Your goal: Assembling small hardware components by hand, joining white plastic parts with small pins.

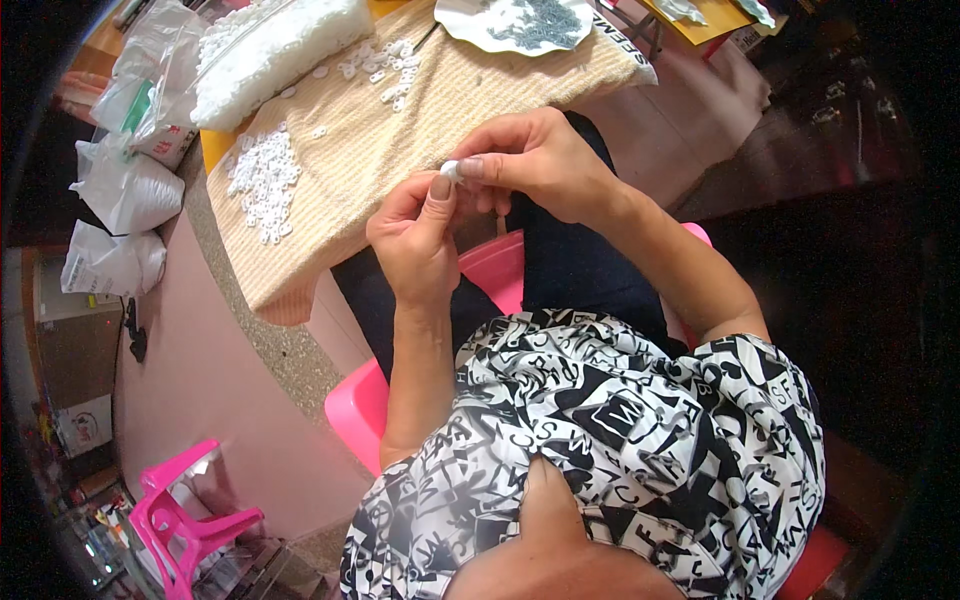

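White bags [135, 190]: plastic, bunched just outside the surface's left edge; one bulges with a rounded white bundle, the other contents hard to make out.
Loose links [265, 180]: small, white, holed, heaped along the left edge of the striped cloth [345, 195], the heap trailing toward the near-left corner.
Clear sack [275, 65]: lying at the far-left corner, packed with small white pieces, its length slanting from the left edge toward the far edge.
Scattered links [385, 70]: white, between sack and plate.
Left hand [415, 235]: at the near edge, fingers curled, thumb tip drawn up against the held piece from its near side; I cannot tell whether the hidden fingertips grip it too.
Small white piece [450, 170]: above the near edge, between both thumb tips, about equally close to either hand; mostly covered, so its long axis is unclear.
Right hand [480, 160]: thumb and forefinger closed in a pinch on the piece, from its right.
Scalloped plate [452, 27]: white, at the far edge toward the right corner; white bits in its left part, grey bits [548, 25] in its right, the two touching.
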